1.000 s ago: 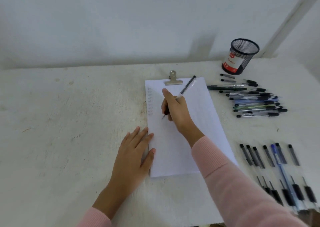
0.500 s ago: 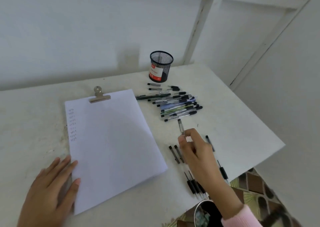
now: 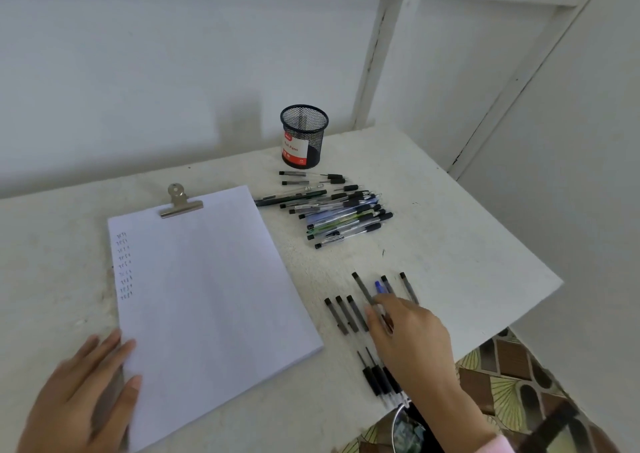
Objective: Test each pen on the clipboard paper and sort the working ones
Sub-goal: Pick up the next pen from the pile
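White paper (image 3: 207, 279) lies on a clipboard under a metal clip (image 3: 180, 203), with a column of small ink marks (image 3: 124, 265) down its left margin. My left hand (image 3: 83, 393) rests flat on the paper's near left corner and holds nothing. To the right of the paper, my right hand (image 3: 412, 338) is low over a row of sorted pens (image 3: 343, 314). Its fingertips pinch a black-capped pen (image 3: 362, 288) that lies in line with that row. A loose pile of pens (image 3: 343, 213) sits farther back.
A black mesh pen cup (image 3: 303, 137) with a red-and-white label stands behind the pile, near the wall. The table's right edge (image 3: 519, 314) runs diagonally close to the sorted row, with patterned floor below. A round shiny object (image 3: 405, 425) shows at the near edge.
My right hand left the paper, carried the pen right and lowered it into the sorted row. The view swung right. My left hand stayed on the paper's corner.
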